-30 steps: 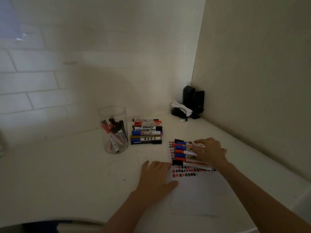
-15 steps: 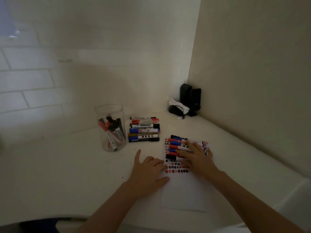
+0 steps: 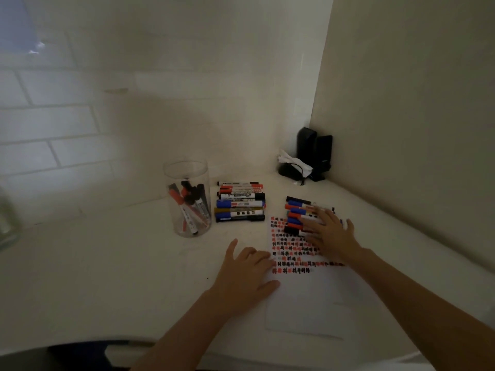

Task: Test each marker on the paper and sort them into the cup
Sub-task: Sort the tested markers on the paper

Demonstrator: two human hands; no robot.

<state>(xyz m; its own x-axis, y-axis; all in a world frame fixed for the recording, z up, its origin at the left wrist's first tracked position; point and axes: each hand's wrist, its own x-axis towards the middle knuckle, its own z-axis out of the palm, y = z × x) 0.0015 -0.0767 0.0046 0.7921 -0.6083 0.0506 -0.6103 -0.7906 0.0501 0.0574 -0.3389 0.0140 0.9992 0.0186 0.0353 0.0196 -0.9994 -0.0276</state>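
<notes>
A white paper (image 3: 308,303) lies on the table, its upper half covered with rows of red and black test marks. A row of markers (image 3: 296,214) lies across the paper's top edge. My right hand (image 3: 330,234) lies flat over the right part of that row, fingers spread. Flat on the paper's left edge, fingers straight, presses my left hand (image 3: 246,274). A clear cup (image 3: 188,199) at the left holds several red and black markers. A second pile of markers (image 3: 241,202) lies between the cup and the paper.
Two black speakers (image 3: 314,153) and a dark object with white paper on it (image 3: 292,167) stand in the far corner. Walls close the back and the right side. The table's front edge (image 3: 80,341) curves near me.
My right hand has moved left over the marker row on the paper and shifted the markers toward the paper's top. My left hand stays pressed on the paper's left edge.
</notes>
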